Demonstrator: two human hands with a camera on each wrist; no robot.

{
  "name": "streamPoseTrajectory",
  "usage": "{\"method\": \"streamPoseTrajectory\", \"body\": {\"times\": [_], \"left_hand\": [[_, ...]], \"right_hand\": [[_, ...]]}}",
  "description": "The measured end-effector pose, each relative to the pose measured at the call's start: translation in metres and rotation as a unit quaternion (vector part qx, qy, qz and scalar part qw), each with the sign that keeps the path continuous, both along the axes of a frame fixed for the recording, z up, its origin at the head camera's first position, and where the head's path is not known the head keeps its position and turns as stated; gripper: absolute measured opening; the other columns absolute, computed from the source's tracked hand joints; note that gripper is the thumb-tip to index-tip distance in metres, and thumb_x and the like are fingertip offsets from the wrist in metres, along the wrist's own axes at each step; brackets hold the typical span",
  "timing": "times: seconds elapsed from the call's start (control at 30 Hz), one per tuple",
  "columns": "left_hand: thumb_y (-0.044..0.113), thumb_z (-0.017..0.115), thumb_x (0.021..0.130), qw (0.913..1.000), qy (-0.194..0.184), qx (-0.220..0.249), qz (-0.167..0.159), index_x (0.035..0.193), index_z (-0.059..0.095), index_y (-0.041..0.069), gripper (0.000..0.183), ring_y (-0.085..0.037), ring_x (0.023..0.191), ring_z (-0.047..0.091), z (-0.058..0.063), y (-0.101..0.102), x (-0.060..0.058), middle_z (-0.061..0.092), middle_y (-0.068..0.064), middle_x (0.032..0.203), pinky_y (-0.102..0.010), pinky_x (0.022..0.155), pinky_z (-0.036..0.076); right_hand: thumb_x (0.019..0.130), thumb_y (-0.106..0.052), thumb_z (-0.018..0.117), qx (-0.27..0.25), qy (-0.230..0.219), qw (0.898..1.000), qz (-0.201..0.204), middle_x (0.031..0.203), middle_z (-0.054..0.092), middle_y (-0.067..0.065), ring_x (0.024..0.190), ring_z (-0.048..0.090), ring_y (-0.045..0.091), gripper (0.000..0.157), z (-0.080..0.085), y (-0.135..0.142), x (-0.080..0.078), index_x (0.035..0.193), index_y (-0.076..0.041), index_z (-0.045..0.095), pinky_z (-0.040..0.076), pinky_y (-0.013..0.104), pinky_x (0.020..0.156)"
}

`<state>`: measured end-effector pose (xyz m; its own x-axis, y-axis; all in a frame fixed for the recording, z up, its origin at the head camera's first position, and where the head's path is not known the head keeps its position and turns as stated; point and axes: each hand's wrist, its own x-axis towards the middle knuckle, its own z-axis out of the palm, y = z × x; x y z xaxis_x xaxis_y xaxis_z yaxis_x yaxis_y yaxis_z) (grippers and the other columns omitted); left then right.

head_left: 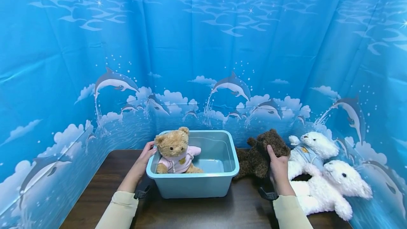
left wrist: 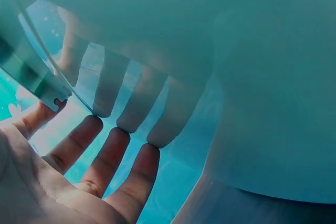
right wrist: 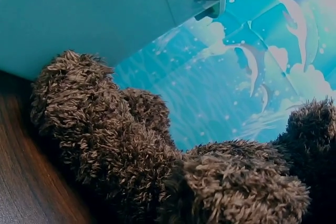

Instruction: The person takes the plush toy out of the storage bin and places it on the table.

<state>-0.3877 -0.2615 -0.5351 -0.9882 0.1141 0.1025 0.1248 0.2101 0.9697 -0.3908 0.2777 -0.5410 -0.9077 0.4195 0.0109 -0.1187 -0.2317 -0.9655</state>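
A tan teddy bear (head_left: 173, 147) in a pink hoodie sits at the left end of a light blue plastic bin (head_left: 197, 186). My left hand (head_left: 147, 154) holds the bin's left rim, its thumb at the top edge. In the left wrist view, the fingertips (left wrist: 152, 153) touch the glossy outer wall (left wrist: 273, 103). Right of the bin, my right hand (head_left: 279, 167) grips a dark brown teddy bear (head_left: 259, 158) by its head, thumb on the fur. The right wrist view shows curly brown fur (right wrist: 105, 129) beside the bin; the hand itself is hidden there.
Two white plush toys lie at the right, one in a blue top (head_left: 306, 154) and one nearer the front (head_left: 330, 186). The dark wooden table (head_left: 203, 215) carries everything. A blue dolphin-print curtain (head_left: 203, 63) hangs behind and around it.
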Motion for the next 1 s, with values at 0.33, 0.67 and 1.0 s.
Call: {"method": "streamPoseTrajectory", "body": {"times": [0.33,0.67,1.0], "left_hand": [[0.047,0.044,0.113,0.9999,0.011,0.001,-0.004,0.167,0.025,0.015,0.065,-0.043,0.158,0.028,0.001,0.0,-0.001,0.024,-0.02,0.173,-0.068,0.125,0.028],[0.048,0.045,0.113,1.0,0.003,0.003,-0.002,0.167,0.026,0.016,0.065,-0.043,0.159,0.028,-0.003,-0.001,-0.001,0.025,-0.02,0.173,-0.069,0.125,0.028],[0.051,0.044,0.113,0.9999,-0.006,0.012,-0.005,0.167,0.024,0.017,0.068,-0.045,0.161,0.024,-0.001,0.002,0.003,0.022,-0.02,0.175,-0.073,0.127,0.023]], "right_hand": [[0.102,-0.019,0.076,0.106,0.054,0.984,-0.13,0.165,0.027,0.03,0.153,0.036,0.045,0.084,0.004,0.0,0.003,0.159,-0.001,0.017,0.032,0.059,0.125],[0.097,-0.011,0.062,0.37,0.01,0.907,-0.202,0.141,0.033,0.03,0.126,0.031,0.047,0.06,0.006,-0.003,0.011,0.156,-0.012,0.051,0.018,0.066,0.097],[0.105,-0.053,0.067,0.455,-0.078,0.871,-0.168,0.149,0.04,0.032,0.124,0.04,0.053,0.075,0.007,-0.001,0.024,0.144,0.005,0.04,0.024,0.069,0.089]]}}
